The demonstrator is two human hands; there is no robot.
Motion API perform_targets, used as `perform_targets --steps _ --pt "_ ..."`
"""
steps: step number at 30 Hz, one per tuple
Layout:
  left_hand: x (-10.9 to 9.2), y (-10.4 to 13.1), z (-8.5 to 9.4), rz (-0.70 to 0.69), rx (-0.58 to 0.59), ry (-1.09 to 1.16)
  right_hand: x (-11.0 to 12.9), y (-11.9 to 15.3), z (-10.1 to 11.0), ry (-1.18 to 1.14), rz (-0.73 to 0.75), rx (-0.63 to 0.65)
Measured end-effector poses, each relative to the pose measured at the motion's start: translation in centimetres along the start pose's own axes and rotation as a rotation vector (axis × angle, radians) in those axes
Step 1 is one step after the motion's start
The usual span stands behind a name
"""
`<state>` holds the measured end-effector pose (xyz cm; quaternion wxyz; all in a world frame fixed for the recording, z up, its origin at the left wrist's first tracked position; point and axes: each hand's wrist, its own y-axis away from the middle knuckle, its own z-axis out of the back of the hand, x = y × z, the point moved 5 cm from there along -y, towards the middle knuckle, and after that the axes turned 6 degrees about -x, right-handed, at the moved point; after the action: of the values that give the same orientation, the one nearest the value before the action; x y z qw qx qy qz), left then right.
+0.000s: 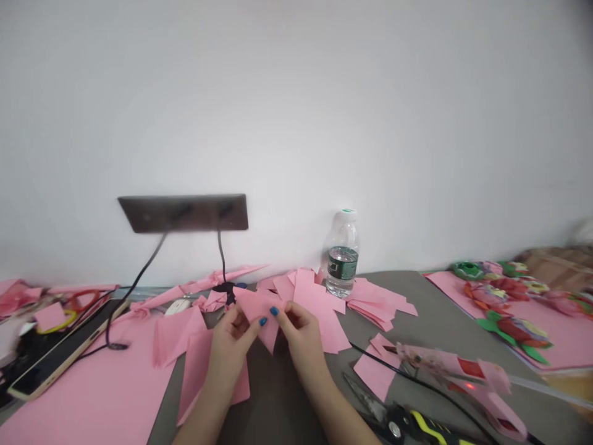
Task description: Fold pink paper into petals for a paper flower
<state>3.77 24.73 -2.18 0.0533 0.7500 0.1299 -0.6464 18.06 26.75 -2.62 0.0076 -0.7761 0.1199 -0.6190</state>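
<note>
Between my two hands is a folded piece of pink paper (257, 304), its lower corner pointing down over the grey table (273, 395). My left hand (231, 343) pinches its left side with thumb and fingers. From the right, my right hand (300, 330) grips the same paper, thumb on top. Both thumbs sit close together near the paper's middle. Beneath my left forearm lies a larger pink sheet (194, 364). Just behind my right hand, cut pink paper pieces (322, 309) are spread in a loose pile.
A water bottle (343, 256) stands against the wall. At right lie scissors (393, 426) with black and yellow handles, a pink corded tool (482, 395) with a red light, and paper flowers (519, 330). A phone (65, 352) lies left, below a wall-mounted power strip (185, 213).
</note>
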Motion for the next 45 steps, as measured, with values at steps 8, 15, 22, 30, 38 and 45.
perform_targets --steps 8,15,22,30,38,45 --pt "0.6 0.2 -0.1 0.062 -0.034 0.018 0.1 0.2 -0.2 0.008 -0.023 0.01" --pt "-0.1 0.1 0.7 0.041 -0.056 -0.046 0.3 0.4 -0.4 0.009 -0.022 0.036" --pt "-0.2 0.4 0.4 0.019 -0.067 -0.054 1.0 0.5 0.0 0.022 -0.009 0.044" --pt "-0.4 0.7 0.4 0.016 -0.046 -0.105 1.2 0.7 0.1 0.002 -0.012 0.041" --pt "-0.3 0.7 0.6 0.046 -0.067 -0.12 1.2 0.7 0.0 -0.015 -0.019 0.037" --pt "-0.4 0.7 0.2 0.031 -0.04 -0.085 1.2 0.7 0.2 -0.011 -0.019 0.025"
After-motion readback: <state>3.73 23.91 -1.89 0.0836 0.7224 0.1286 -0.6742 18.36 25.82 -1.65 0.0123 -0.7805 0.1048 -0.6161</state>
